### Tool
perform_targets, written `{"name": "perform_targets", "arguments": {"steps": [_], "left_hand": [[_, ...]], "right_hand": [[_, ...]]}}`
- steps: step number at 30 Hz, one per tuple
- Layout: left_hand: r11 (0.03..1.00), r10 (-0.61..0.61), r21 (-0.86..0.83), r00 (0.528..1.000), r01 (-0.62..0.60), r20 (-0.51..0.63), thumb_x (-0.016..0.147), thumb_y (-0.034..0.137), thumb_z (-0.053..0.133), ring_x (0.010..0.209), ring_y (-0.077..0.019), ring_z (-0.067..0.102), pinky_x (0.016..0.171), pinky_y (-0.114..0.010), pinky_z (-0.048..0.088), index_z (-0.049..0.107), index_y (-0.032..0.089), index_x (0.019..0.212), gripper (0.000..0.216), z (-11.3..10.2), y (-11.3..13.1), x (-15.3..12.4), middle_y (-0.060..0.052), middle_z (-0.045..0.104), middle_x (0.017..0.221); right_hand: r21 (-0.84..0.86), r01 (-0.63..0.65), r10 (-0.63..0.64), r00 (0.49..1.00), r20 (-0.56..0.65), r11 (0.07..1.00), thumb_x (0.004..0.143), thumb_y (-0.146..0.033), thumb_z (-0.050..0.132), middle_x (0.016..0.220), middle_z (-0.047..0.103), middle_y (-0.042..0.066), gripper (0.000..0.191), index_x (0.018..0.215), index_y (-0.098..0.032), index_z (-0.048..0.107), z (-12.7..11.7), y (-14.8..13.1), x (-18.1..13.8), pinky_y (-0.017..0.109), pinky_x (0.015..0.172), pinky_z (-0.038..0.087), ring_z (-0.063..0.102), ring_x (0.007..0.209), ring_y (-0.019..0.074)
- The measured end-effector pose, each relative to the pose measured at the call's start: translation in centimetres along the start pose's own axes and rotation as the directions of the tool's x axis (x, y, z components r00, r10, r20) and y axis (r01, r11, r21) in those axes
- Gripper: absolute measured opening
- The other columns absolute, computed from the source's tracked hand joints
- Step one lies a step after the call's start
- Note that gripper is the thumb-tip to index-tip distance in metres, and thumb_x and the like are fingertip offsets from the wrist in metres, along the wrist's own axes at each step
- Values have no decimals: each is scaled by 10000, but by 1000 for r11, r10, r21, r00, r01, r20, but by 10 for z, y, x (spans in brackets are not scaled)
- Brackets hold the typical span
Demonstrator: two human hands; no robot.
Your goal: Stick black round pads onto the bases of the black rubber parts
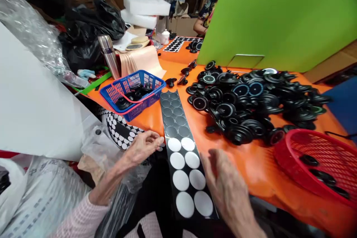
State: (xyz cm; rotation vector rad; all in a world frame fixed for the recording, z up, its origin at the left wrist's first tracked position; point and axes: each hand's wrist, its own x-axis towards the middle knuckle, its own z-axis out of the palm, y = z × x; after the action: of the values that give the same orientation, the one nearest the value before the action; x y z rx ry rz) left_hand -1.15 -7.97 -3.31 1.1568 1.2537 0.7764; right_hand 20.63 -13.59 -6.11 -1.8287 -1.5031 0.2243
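Note:
A long dark strip (173, 121) of round stickers runs away from my lap over the orange table's edge. Its near part carries white discs in two columns; on the far part the circles are grey. My left hand (145, 145) hovers at the strip's left side, fingers loosely bent, with nothing visible in them. Over the strip's right edge is my right hand (227, 186), slightly blurred, its thumb apart from the bent fingers and nothing seen in it. Whether it touches the strip I cannot tell. Beyond it lies a big heap of black round knob-like parts (240, 128).
A blue basket (145, 108) with black parts stands left of the strip. At the right is a red basket (292, 156) holding a few. A green board (267, 18) rises behind the heap. A steel flask (108, 54) stands back left; another person's arm (199, 26) shows behind.

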Motion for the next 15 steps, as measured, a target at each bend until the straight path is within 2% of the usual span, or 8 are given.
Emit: {"name": "perform_targets", "arguments": {"steps": [1, 3, 5, 7, 9, 11, 13, 15], "left_hand": [[992, -73, -106, 997, 72, -7, 677, 457, 778, 699, -174, 659, 647, -293, 499, 634, 142, 848, 387, 11, -16, 2, -63, 673, 788], [948, -158, -289, 986, 134, -61, 588, 440, 842, 672, -145, 634, 638, -273, 487, 594, 142, 860, 473, 27, -33, 7, -39, 658, 764], [895, -191, -428, 975, 126, -111, 525, 411, 875, 616, -108, 590, 614, -243, 459, 566, 149, 869, 531, 36, -35, 11, 6, 626, 697], [869, -198, -482, 972, 115, -125, 513, 369, 876, 587, -85, 557, 603, -220, 431, 578, 145, 871, 516, 37, -32, 12, 32, 603, 664], [878, -196, -460, 976, 134, -89, 552, 334, 844, 593, -78, 546, 588, -207, 405, 623, 130, 858, 429, 36, -31, 11, 22, 614, 685], [894, -192, -422, 980, 152, -53, 605, 306, 795, 597, -76, 539, 569, -201, 382, 667, 124, 850, 331, 34, -33, 10, 7, 636, 717], [891, -178, -428, 984, 149, -30, 641, 287, 757, 606, -83, 541, 580, -208, 388, 694, 136, 881, 291, 34, -37, 10, 0, 658, 736], [874, -132, -472, 991, 115, -3, 660, 275, 744, 656, -99, 565, 645, -223, 421, 705, 148, 920, 291, 37, -39, 10, -13, 684, 780]], "right_hand": [[45, -33, 33, 999, 20, 998, 864, -608, 458, 805, 668, 106, 445, 951, -195, 596, 2, 12, -25, 395, 578, 499, 640, 660, 267], [182, -164, 147, 983, 108, 970, 857, -584, 510, 815, 670, 78, 422, 1030, -205, 578, 10, 22, -63, 388, 590, 542, 654, 655, 247], [311, -304, 253, 948, 195, 900, 861, -546, 544, 836, 668, 63, 409, 1090, -207, 554, 17, 20, -85, 375, 620, 577, 665, 675, 228], [355, -345, 263, 930, 259, 869, 874, -512, 551, 854, 660, 67, 390, 1110, -201, 552, 19, 13, -91, 373, 632, 590, 663, 687, 219], [310, -214, 146, 963, 227, 927, 889, -487, 534, 899, 645, 90, 332, 1048, -202, 595, 19, 6, -84, 412, 663, 591, 657, 746, 238], [221, 0, -31, 990, 135, 975, 921, -444, 487, 1047, 633, 129, 302, 1042, -204, 625, 21, 0, -66, 486, 794, 568, 641, 931, 281], [206, 170, -191, 978, 88, 964, 966, -368, 409, 1239, 588, 144, 323, 1173, -200, 592, 29, -6, -41, 524, 959, 494, 563, 1150, 287], [247, 261, -295, 949, 111, 933, 989, -316, 352, 1289, 574, 155, 366, 1267, -166, 537, 43, -12, -16, 514, 1017, 455, 520, 1222, 271]]}}
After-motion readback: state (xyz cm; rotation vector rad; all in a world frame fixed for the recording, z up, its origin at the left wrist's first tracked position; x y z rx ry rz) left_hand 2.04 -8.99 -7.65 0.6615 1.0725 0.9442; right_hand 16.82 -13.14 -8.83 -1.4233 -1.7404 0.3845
